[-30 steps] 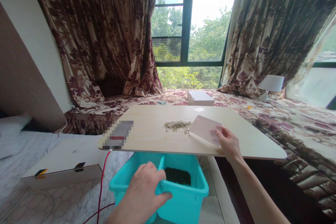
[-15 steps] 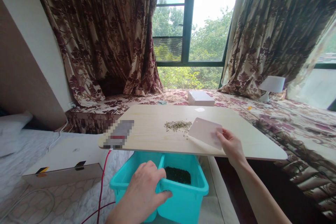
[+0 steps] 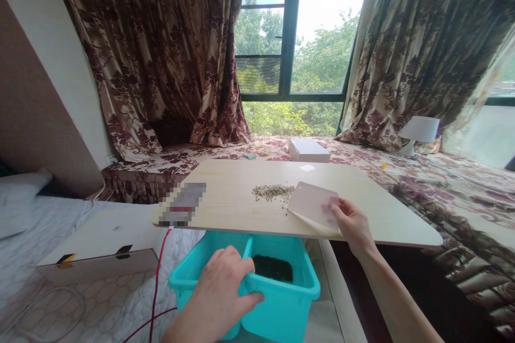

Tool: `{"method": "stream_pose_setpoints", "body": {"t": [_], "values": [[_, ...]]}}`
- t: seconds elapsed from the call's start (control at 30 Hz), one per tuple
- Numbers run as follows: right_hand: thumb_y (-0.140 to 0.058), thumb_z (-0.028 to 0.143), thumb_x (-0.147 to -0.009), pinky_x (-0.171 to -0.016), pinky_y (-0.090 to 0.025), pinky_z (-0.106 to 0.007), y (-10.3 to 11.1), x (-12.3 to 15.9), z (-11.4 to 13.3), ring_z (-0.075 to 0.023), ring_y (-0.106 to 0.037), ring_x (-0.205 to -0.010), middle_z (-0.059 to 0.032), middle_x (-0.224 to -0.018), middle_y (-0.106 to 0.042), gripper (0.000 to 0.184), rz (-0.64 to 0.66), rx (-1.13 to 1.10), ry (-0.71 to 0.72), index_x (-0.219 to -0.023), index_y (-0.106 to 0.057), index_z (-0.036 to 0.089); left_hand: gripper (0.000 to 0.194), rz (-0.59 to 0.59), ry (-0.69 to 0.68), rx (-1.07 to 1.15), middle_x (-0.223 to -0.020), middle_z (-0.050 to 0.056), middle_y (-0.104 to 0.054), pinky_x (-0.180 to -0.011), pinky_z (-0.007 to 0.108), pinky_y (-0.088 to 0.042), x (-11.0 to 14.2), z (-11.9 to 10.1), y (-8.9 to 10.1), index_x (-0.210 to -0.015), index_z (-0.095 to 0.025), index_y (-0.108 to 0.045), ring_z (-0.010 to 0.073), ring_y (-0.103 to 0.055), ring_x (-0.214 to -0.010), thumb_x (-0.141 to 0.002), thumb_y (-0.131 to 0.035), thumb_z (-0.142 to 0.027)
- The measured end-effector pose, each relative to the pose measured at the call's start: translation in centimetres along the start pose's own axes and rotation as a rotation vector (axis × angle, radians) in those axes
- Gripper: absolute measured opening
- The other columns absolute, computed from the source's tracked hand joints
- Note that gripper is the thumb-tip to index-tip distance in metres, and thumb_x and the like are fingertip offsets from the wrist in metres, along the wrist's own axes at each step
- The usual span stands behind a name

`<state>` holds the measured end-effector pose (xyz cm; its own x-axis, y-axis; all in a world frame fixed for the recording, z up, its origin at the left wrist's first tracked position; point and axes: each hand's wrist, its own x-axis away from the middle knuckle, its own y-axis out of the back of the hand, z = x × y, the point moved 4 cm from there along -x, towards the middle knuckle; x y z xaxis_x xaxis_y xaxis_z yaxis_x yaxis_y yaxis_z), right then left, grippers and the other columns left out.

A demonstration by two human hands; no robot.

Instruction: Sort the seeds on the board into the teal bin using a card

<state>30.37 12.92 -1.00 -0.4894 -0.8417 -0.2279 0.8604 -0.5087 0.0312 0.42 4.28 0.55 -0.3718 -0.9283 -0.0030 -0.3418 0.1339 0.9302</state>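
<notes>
My right hand (image 3: pixel 354 223) pinches the right edge of a translucent plastic scraper (image 3: pixel 311 202), which is tilted over the wooden tabletop (image 3: pixel 229 203). Just left of the scraper lies a loose pile of small greenish-brown beans (image 3: pixel 273 192), with a few strays near its lower left edge. Below the table's front edge, my left hand (image 3: pixel 225 289) grips the near rim of a turquoise two-compartment bin (image 3: pixel 281 300) at its divider. Dark green beans or grains (image 3: pixel 273 268) cover the bottom of the right compartment. Much of the left compartment is hidden by my left hand.
A blurred-out flat device (image 3: pixel 183 204) lies at the table's left end, a red cable (image 3: pixel 158 278) running down from it. A white box (image 3: pixel 309 150) sits behind the table. At left, another white box (image 3: pixel 100 246) rests on the bed. A lamp (image 3: pixel 419 131) stands at right.
The scraper has shifted very slightly left and changed its tilt a little in my right hand. My left hand and the bin stay in place.
</notes>
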Motion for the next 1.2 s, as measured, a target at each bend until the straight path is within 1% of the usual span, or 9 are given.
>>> {"method": "stream_pose_setpoints", "body": {"t": [0.13, 0.23, 0.4, 0.63, 0.87, 0.93, 1.1, 1.2], "values": [[-0.069, 0.039, -0.065, -0.058, -0.057, -0.031, 0.0, 0.2, -0.1, -0.0244, -0.070, -0.076, -0.0095, -0.082, -0.075, 0.038, 0.023, -0.024, 0.006, -0.093, -0.069, 0.015, 0.018, 0.009, -0.002, -0.003, -0.086, 0.004, -0.058, -0.079, 0.033, -0.036, 0.0, 0.0, 0.0, -0.081, -0.021, -0.062, 0.0224, -0.051, -0.090, -0.074, -0.065, -0.037], [-0.067, 0.039, -0.066, -0.058, -0.057, -0.030, -0.2, 0.2, 0.0, -0.0239, -0.070, -0.076, -0.0089, -0.083, -0.074, 0.037, 0.018, -0.021, 0.017, -0.094, -0.068, 0.015, 0.018, 0.017, 0.000, -0.003, -0.086, 0.003, -0.058, -0.079, 0.033, -0.036, 0.0, 0.0, 0.1, -0.081, -0.021, -0.061, 0.0225, -0.051, -0.091, -0.074, -0.065, -0.037], [-0.067, 0.038, -0.065, -0.056, -0.056, -0.029, -0.7, 0.1, -0.2, -0.0221, -0.069, -0.072, -0.0078, -0.080, -0.074, 0.036, 0.008, 0.009, -0.012, -0.093, -0.068, 0.015, 0.016, 0.011, 0.004, -0.003, -0.086, 0.003, -0.058, -0.079, 0.032, -0.035, 0.1, -0.1, 0.2, -0.080, -0.021, -0.061, 0.0217, -0.051, -0.091, -0.075, -0.064, -0.036], [-0.065, 0.036, -0.067, -0.058, -0.055, -0.029, -0.8, -0.1, 0.0, -0.0211, -0.068, -0.072, -0.0068, -0.077, -0.073, 0.034, -0.017, 0.014, 0.020, -0.093, -0.067, 0.016, 0.017, -0.009, -0.012, 0.015, -0.085, 0.002, -0.057, -0.078, 0.033, -0.035, 0.1, 0.1, 0.0, -0.080, -0.021, -0.060, 0.0215, -0.051, -0.089, -0.073, -0.066, -0.036], [-0.065, 0.035, -0.067, -0.055, -0.055, -0.028, -1.8, 0.0, 0.3, -0.0212, -0.068, -0.071, -0.0078, -0.077, -0.073, 0.032, 0.036, 0.021, 0.017, -0.093, -0.068, 0.015, 0.017, -0.019, -0.014, 0.034, -0.084, 0.003, -0.057, -0.077, 0.034, -0.035, 0.0, 0.4, -0.3, -0.078, -0.021, -0.060, 0.0217, -0.050, -0.088, -0.072, -0.068, -0.034], [-0.065, 0.036, -0.067, -0.055, -0.055, -0.028, -1.6, 0.1, 0.5, -0.0212, -0.068, -0.071, -0.0079, -0.078, -0.074, 0.034, 0.046, 0.012, 0.023, -0.094, -0.068, 0.015, 0.017, -0.024, -0.022, 0.043, -0.084, 0.003, -0.057, -0.078, 0.034, -0.035, 0.0, 0.5, -0.4, -0.079, -0.021, -0.060, 0.0216, -0.050, -0.088, -0.072, -0.068, -0.034], [-0.066, 0.038, -0.068, -0.057, -0.055, -0.029, -0.3, 0.8, 0.7, -0.0225, -0.069, -0.074, -0.0086, -0.081, -0.074, 0.036, 0.012, 0.018, 0.050, -0.095, -0.068, 0.015, 0.017, -0.033, -0.044, 0.042, -0.084, 0.002, -0.058, -0.078, 0.034, -0.035, -0.1, 0.5, -0.3, -0.079, -0.021, -0.060, 0.0215, -0.051, -0.088, -0.072, -0.066, -0.035], [-0.066, 0.040, -0.068, -0.059, -0.056, -0.030, -0.1, 1.5, 0.5, -0.0240, -0.069, -0.076, -0.0084, -0.080, -0.074, 0.037, 0.023, 0.028, 0.062, -0.095, -0.068, 0.015, 0.017, -0.035, -0.045, 0.037, -0.083, 0.002, -0.058, -0.078, 0.034, -0.035, -0.1, 0.5, -0.2, -0.078, -0.021, -0.059, 0.0215, -0.051, -0.088, -0.072, -0.066, -0.034]]}}
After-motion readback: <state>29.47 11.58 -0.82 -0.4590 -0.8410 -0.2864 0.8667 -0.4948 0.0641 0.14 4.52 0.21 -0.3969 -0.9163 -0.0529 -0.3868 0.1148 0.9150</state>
